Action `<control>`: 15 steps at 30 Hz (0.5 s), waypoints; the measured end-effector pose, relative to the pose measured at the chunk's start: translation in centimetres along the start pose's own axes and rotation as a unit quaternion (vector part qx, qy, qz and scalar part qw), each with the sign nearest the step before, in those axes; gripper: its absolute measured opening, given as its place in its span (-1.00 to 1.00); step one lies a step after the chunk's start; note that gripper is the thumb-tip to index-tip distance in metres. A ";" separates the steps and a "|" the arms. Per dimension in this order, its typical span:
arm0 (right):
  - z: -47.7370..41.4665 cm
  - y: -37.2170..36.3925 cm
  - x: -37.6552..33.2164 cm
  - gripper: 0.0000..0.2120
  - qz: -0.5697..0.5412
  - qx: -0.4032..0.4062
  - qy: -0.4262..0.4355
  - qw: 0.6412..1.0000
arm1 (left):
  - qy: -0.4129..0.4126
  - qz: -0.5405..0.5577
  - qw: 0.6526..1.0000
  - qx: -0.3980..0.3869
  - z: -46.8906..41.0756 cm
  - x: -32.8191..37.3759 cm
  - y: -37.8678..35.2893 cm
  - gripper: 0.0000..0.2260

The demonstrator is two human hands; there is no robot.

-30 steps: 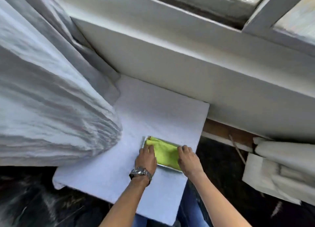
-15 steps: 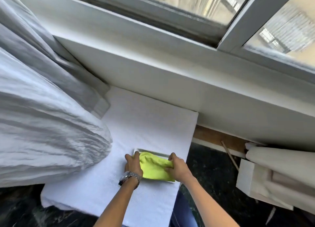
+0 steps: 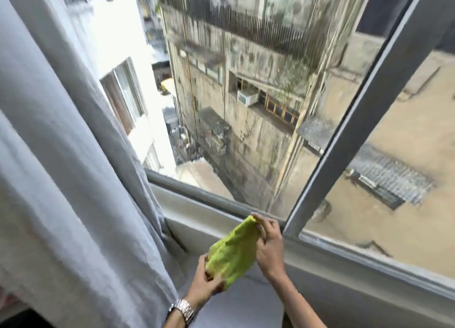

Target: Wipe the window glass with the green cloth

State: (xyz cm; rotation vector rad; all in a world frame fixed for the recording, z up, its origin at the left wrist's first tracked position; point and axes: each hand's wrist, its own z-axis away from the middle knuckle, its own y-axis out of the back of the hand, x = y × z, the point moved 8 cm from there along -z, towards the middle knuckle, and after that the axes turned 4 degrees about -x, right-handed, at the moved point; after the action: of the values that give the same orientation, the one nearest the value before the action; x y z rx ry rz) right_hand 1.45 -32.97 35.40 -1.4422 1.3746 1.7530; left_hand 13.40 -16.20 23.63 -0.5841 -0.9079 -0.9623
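Note:
The green cloth [image 3: 234, 251] hangs in the air in front of the window sill, stretched between both hands. My left hand [image 3: 204, 284], with a metal watch on its wrist, grips the cloth's lower corner. My right hand [image 3: 269, 244] pinches its upper edge, just below the window glass [image 3: 246, 93]. The cloth is apart from the glass. The large left pane shows old buildings outside; a second pane [image 3: 394, 180] lies to the right of a grey slanted frame bar [image 3: 349, 120].
A grey curtain [image 3: 61, 180] hangs along the left side, over part of the pane's left edge. The white sill [image 3: 192, 219] runs under the glass. A white surface [image 3: 246, 303] lies below my hands.
Both hands have lifted the green cloth off the white surface up to sill height. The view has swung up from the surface to the window.

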 end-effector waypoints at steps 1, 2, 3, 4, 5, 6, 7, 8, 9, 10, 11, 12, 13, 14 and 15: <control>-1.3 0.7 -4.7 -0.33 0.025 0.008 0.049 0.998 | -0.031 0.006 0.999 -0.007 0.5 4.0 0.0 -0.39; -2.4 1.6 -9.3 -0.33 0.058 0.028 0.095 0.993 | -0.060 0.009 0.998 -0.011 0.9 7.8 0.2 -0.41; -3.5 2.8 -14.3 -0.38 0.089 0.067 0.147 0.983 | -0.094 0.007 0.996 -0.011 1.2 12.0 0.4 -0.43; -4.2 4.0 -18.7 -0.44 0.116 0.109 0.192 0.968 | -0.122 0.002 0.992 -0.011 1.6 15.7 0.3 -0.44; -4.8 5.4 -23.6 -0.50 0.137 0.153 0.234 0.950 | -0.158 -0.006 0.987 -0.012 2.3 20.1 0.3 -0.45; -5.3 6.8 -28.1 -0.54 0.153 0.187 0.266 0.933 | -0.188 -0.016 0.982 -0.016 3.3 24.4 0.1 -0.48; -5.9 8.1 -32.4 -0.55 0.167 0.214 0.295 0.916 | -0.219 -0.034 0.975 -0.024 4.2 28.7 -0.3 -0.53; -6.6 9.4 -36.6 -0.56 0.182 0.236 0.322 0.899 | -0.251 -0.058 0.966 -0.032 5.3 33.0 -0.8 -0.58; -7.1 10.4 -40.0 -0.56 0.200 0.257 0.346 0.880 | -0.281 -0.080 0.955 -0.041 6.3 36.4 -1.4 -0.61; -7.5 11.6 -43.5 -0.56 0.216 0.283 0.372 0.857 | -0.310 -0.111 0.943 -0.043 7.3 39.9 -1.9 -0.63; -7.7 12.6 -46.4 -0.57 0.236 0.309 0.394 0.833 | -0.336 -0.159 0.927 -0.036 8.4 43.1 -2.2 -0.67; -8.0 13.5 -49.0 -0.58 0.258 0.336 0.407 0.809 | -0.362 -0.225 0.904 -0.028 9.4 45.8 -2.5 -0.73; -8.5 14.2 -51.1 -0.59 0.284 0.357 0.409 0.790 | -0.390 -0.291 0.874 -0.021 10.4 48.2 -2.8 -0.80; -9.2 14.7 -52.4 -0.60 0.307 0.371 0.398 0.781 | -0.412 -0.356 0.839 -0.001 11.2 50.2 -2.8 -0.85; -10.0 15.4 -53.5 -0.59 0.323 0.383 0.387 0.774 | -0.434 -0.407 0.803 0.035 12.2 52.5 -2.2 -0.88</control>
State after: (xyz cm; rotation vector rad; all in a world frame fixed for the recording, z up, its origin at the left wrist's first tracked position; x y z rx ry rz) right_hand 10.31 -35.98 91.18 -1.2707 2.8451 0.5625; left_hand 20.77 -30.88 75.00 -0.5723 -2.1295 -1.4375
